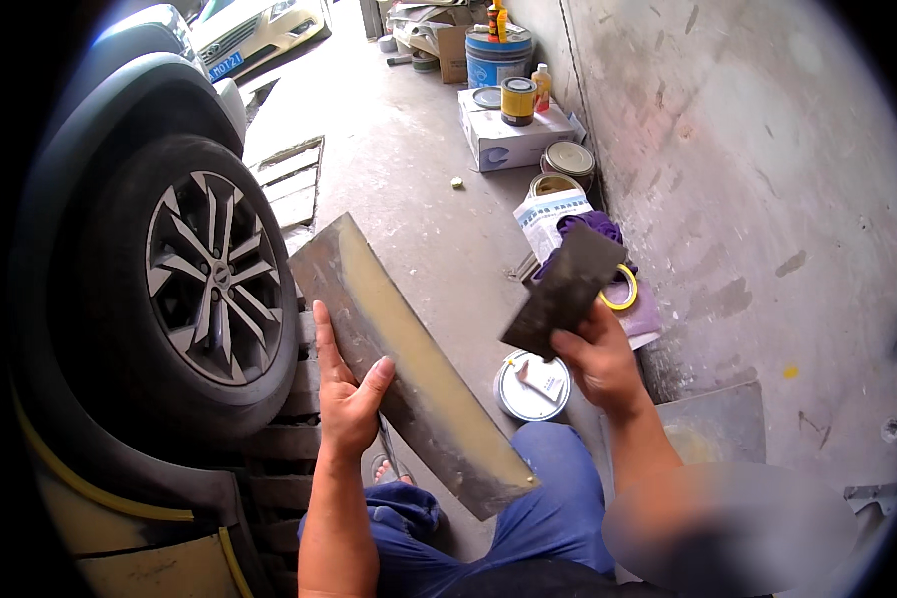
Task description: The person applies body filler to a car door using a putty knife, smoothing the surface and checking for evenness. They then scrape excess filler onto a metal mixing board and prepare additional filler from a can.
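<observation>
Between the wheel (219,274) and the right knee (558,468), the long panel (401,339) seems best steadied by the left hand (352,407) gripping its left edge, while the right hand (603,364), clasping the dark pad (568,287), should probably hold it flat.

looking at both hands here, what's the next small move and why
Probably ease the right hand leftward, bringing the dark, flat rectangular piece to the cream stripe along the long dark-grey panel: the left hand already supports the panel, while the right grips the piece apart from it, with open space between.
</observation>
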`<action>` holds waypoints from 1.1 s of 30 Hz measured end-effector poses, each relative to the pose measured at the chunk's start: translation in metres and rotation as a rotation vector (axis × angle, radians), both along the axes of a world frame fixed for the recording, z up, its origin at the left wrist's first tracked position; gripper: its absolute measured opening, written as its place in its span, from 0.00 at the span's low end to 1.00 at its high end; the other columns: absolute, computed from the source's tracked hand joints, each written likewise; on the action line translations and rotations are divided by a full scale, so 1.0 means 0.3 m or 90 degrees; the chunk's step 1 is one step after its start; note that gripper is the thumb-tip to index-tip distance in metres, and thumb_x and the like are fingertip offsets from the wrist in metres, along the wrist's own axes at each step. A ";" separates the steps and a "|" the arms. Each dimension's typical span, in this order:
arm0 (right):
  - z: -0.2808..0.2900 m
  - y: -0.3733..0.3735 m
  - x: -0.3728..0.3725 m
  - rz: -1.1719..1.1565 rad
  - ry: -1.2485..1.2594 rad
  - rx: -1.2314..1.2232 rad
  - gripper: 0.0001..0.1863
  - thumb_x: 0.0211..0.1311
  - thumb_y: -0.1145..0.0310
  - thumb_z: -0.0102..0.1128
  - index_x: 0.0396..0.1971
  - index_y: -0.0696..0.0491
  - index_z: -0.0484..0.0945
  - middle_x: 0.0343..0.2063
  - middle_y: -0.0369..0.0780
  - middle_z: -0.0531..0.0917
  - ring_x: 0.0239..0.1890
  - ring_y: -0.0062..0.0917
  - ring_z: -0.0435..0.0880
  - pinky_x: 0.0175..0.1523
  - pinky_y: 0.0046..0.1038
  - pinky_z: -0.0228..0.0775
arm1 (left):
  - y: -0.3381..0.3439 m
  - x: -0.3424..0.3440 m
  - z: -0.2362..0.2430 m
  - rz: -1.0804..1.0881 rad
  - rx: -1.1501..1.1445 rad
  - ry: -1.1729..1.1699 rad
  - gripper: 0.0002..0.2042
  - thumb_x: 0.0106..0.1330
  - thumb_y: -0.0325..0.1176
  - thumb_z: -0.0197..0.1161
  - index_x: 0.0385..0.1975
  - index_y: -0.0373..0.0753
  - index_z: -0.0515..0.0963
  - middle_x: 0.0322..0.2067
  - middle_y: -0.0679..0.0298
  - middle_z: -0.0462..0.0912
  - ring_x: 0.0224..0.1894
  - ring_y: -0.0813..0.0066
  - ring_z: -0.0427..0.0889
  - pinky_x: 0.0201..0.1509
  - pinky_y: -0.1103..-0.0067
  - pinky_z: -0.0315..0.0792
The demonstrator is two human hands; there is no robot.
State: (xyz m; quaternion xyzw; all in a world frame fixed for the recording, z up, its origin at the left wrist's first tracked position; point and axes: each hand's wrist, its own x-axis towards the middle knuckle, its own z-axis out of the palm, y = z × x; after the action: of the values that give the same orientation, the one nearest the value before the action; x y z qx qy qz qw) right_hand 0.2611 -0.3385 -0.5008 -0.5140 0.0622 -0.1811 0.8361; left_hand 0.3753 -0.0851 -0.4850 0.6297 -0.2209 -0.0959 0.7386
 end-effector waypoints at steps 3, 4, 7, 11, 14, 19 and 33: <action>0.036 0.020 0.149 0.087 -0.053 -0.035 0.25 0.60 0.80 0.55 0.58 0.55 0.64 0.46 0.38 0.77 0.43 0.23 0.78 0.44 0.28 0.74 | 0.026 0.006 0.006 0.011 -0.025 0.018 0.45 0.59 0.19 0.59 0.69 0.39 0.33 0.68 0.55 0.48 0.64 0.69 0.58 0.66 0.78 0.53; 0.053 0.037 0.197 0.095 -0.063 -0.043 0.24 0.61 0.79 0.55 0.58 0.54 0.64 0.45 0.38 0.77 0.41 0.23 0.78 0.42 0.29 0.74 | 0.038 0.007 0.020 0.020 -0.030 0.019 0.45 0.59 0.19 0.59 0.70 0.39 0.33 0.68 0.55 0.48 0.64 0.69 0.58 0.66 0.78 0.53; 0.109 0.092 0.286 0.145 -0.066 -0.012 0.24 0.62 0.78 0.55 0.58 0.54 0.64 0.45 0.38 0.77 0.43 0.23 0.78 0.42 0.28 0.75 | 0.098 0.029 0.046 0.063 -0.013 -0.014 0.46 0.59 0.19 0.61 0.70 0.40 0.33 0.67 0.55 0.49 0.63 0.70 0.59 0.65 0.79 0.54; 0.075 0.168 0.339 0.187 -0.074 0.001 0.24 0.62 0.79 0.54 0.58 0.53 0.64 0.45 0.37 0.78 0.43 0.23 0.79 0.41 0.28 0.75 | 0.214 0.061 0.089 0.172 0.036 -0.056 0.47 0.59 0.21 0.62 0.70 0.41 0.33 0.64 0.55 0.57 0.60 0.69 0.63 0.63 0.79 0.57; 0.050 0.224 0.313 0.194 -0.067 0.026 0.21 0.63 0.79 0.51 0.56 0.53 0.65 0.47 0.38 0.78 0.46 0.25 0.79 0.46 0.31 0.75 | 0.281 0.061 0.125 0.223 0.161 -0.155 0.46 0.60 0.20 0.60 0.70 0.43 0.32 0.62 0.54 0.60 0.58 0.69 0.66 0.62 0.79 0.59; -0.037 0.363 0.267 0.239 -0.029 0.292 0.18 0.67 0.73 0.46 0.56 0.51 0.65 0.50 0.43 0.77 0.54 0.36 0.76 0.58 0.45 0.69 | 0.264 0.035 0.135 0.142 0.075 -0.071 0.41 0.64 0.20 0.56 0.70 0.43 0.34 0.57 0.54 0.69 0.52 0.72 0.74 0.55 0.79 0.67; 0.217 0.151 0.470 0.093 -0.130 -0.059 0.15 0.65 0.74 0.53 0.51 0.54 0.67 0.38 0.37 0.79 0.35 0.20 0.79 0.35 0.23 0.72 | 0.189 0.002 0.085 -0.117 -0.062 0.134 0.27 0.64 0.22 0.55 0.63 0.34 0.56 0.51 0.59 0.75 0.51 0.75 0.74 0.56 0.78 0.66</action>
State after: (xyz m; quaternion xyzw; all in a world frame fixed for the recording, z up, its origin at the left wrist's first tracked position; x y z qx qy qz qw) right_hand 0.4022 -0.2931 -0.4358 -0.5341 -0.0694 -0.1741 0.8244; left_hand 0.3759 -0.0284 -0.4594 0.5565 -0.2031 -0.2180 0.7756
